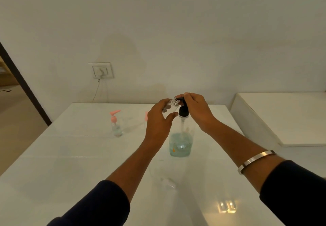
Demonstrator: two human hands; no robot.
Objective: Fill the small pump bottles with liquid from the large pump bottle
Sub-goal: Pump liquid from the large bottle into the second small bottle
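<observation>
- Two forearms in dark sleeves reach up from the bottom edge of the frame over a glossy white table (74, 155); a silver bangle (255, 160) circles the arm on the right.
- Just below centre stands the large pump bottle (180, 143), clear, with blue-green liquid filling only its lower part.
- At centre, the left hand (158, 120) curls round a small uncapped clear bottle (172, 105), holding it tilted with its open neck against the nozzle of the black pump head (183, 111).
- The right hand (195, 110) rests on top of that pump head, fingers bent over it (whether it is pressing down, I cannot tell).
- Further back, left of centre, a small bottle with a pink pump (115, 123) stands upright on the table.
- On the wall behind, upper left, a wall socket (101, 70) trails a thin cable.
</observation>
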